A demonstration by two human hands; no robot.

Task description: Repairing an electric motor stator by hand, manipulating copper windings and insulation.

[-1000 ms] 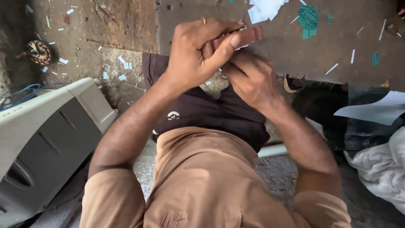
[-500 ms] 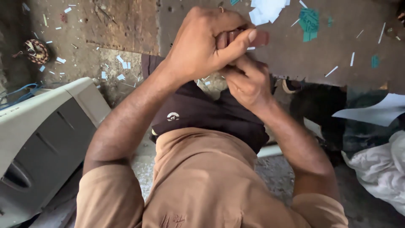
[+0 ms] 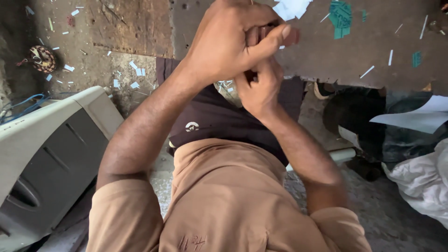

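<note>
My left hand (image 3: 231,42) is held up in front of me, its fingers curled tight around a small reddish-brown flat piece (image 3: 293,37). Only the piece's end shows past my fingertips. My right hand (image 3: 261,91) sits just under the left one, its fingers reaching up into the same grip from below; what they pinch is hidden. Both hands hover above my lap, over dark shorts and a tan shirt.
A grey and white plastic housing (image 3: 46,154) lies on the floor at the left, with blue wires (image 3: 18,105) and a copper wire coil (image 3: 41,58) behind it. A brown board (image 3: 382,51) carries paper scraps. White paper (image 3: 420,119) and white cloth (image 3: 420,182) lie at the right.
Both hands have come up closer to the camera. My left fingers have closed further over the reddish-brown piece, so less of it shows.
</note>
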